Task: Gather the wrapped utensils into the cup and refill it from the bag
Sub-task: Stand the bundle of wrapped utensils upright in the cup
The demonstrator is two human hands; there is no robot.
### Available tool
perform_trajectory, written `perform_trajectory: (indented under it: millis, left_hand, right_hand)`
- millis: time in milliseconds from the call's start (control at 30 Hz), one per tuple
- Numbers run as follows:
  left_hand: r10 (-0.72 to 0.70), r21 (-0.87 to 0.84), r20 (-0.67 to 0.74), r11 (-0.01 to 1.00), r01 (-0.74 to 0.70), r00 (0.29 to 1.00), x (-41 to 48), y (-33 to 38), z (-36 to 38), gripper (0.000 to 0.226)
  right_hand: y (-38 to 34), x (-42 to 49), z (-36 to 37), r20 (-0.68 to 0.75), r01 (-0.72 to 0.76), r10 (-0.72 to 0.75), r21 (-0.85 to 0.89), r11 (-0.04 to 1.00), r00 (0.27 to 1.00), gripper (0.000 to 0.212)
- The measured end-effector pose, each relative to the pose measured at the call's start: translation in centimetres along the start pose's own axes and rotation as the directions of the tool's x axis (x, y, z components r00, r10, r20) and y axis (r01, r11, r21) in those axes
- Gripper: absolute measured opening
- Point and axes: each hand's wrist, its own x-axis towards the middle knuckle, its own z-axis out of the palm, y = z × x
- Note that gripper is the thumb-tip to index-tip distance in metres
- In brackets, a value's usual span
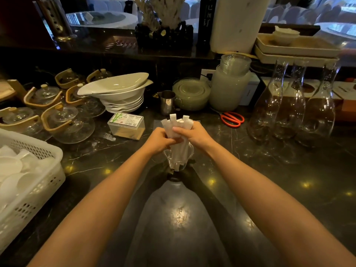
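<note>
I see both hands together at the frame's center, clamped around 1 bundle of wrapped utensils [178, 132]. My left hand [160, 140] grips it from 9 o'clock, my right hand [193, 134] from 3 o'clock. The bundle's lower ends sit inside the clear cup [178, 160], which stands upright on the dark counter [260, 180]. Red scissors [232, 118] lie at 2 o'clock of the cup, a toothpick box [126, 126] at 10 o'clock, a white basket [38, 170] at 9 o'clock.
</note>
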Motion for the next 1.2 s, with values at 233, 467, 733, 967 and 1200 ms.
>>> perform_trajectory:
  millis: [233, 467, 733, 967, 1200]
  left_hand:
    - [0.015, 0.015, 0.029, 1.000, -0.015, 0.999, 0.3, -0.7, -1.0, 0.011]
    - [0.009, -0.009, 0.024, 1.000, -0.009, 1.000, 0.8, -0.8, -1.8, 0.014]
    - [0.059, -0.020, 0.066, 0.998, -0.058, 0.996, 1.0, 0.0, -1.6, 0.043]
    - [0.024, 0.033, -0.039, 0.999, -0.023, 0.999, 1.8, -0.1, -1.1, 0.024]
    - [0.030, 0.080, -0.099, 0.997, -0.023, 0.995, 2.7, -0.6, -1.4, 0.026]
  right_hand:
    - [1.1, 0.0, -0.4, -0.035, -0.048, 0.044, -0.135, 0.990, 0.998, 0.020]
    - [1.0, -0.5, -1.0, -0.058, -0.094, 0.087, -0.134, 0.987, 0.995, 0.027]
    - [0.5, -0.4, 0.2, -0.090, -0.077, 0.063, -0.159, 0.984, 0.994, 0.029]
    - [0.7, -0.5, 0.0, -0.100, -0.075, 0.049, -0.280, 0.957, 0.994, 0.032]
    - [0.8, -0.4, -0.6, -0.199, 0.012, -0.124, -0.487, 0.873, 0.972, 0.013]
